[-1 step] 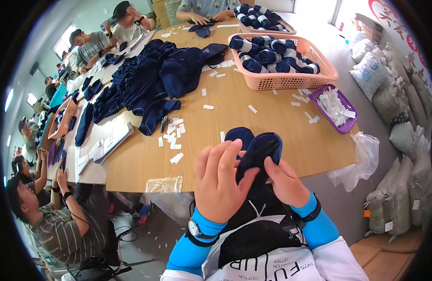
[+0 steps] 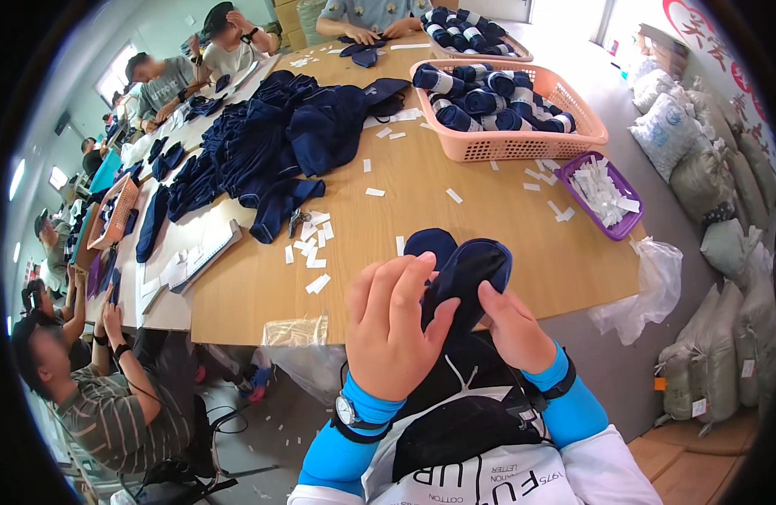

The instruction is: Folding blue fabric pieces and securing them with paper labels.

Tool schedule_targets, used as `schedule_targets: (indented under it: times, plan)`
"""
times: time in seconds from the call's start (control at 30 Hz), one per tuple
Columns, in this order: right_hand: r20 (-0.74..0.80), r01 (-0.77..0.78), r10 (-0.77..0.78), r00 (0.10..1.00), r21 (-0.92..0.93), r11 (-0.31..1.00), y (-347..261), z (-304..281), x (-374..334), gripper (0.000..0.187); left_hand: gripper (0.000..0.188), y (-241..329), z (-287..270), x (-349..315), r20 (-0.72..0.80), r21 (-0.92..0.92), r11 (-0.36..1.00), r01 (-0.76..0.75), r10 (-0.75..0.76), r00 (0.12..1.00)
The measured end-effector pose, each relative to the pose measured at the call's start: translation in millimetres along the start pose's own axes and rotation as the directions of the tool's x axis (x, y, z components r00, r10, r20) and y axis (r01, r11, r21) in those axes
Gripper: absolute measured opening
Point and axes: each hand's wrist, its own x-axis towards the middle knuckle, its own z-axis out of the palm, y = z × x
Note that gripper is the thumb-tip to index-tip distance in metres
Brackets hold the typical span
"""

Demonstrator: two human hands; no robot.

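Observation:
Near the table's front edge I have a pair of navy cloth slippers (image 2: 479,268), to judge by their rounded, sole-like ends, one overlapping the other. My right hand (image 2: 520,328) grips the nearer slipper at its right edge, thumb on top and fingers hidden beneath. My left hand (image 2: 396,324) is at the slippers' left side, fingers stretched out and apart, thumb near or touching the dark cloth. Beyond my left hand lie loose white paper strips (image 2: 318,284) and small scissors (image 2: 298,220).
A navy cloth heap (image 2: 270,139) covers the table's left side. A pink basket (image 2: 523,150) holds navy rolls with white bands; a purple tray (image 2: 617,229) holds paper strips. A plastic bag (image 2: 645,290) hangs at the right edge. Co-workers sit at left and far side.
My left thumb and fingers have shifted very slightly against the slippers. My right hand and the slippers have tilted a little; the table's contents look the same.

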Motion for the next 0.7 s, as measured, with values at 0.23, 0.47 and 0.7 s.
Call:
schedule_targets:
  times: [0.23,0.47,0.7]
  plan:
    - [-0.092,0.027,-0.027,0.995,-0.002,1.000,6.6,8.4,-2.6,0.048,0.045,32.8,3.7,13.7,0.244,-0.018,0.980,0.197,-0.187,0.952]
    - [-0.204,0.085,0.016,0.979,0.478,0.874,-7.6,14.1,0.8,0.038,0.016,38.9,37.2,1.9,0.060,0.137,0.989,0.062,-0.070,0.996]
    - [-0.393,0.206,-0.129,0.910,0.159,0.966,10.8,-38.8,11.4,0.035,0.015,39.2,23.5,10.7,0.349,-0.271,0.962,0.034,0.065,0.935]
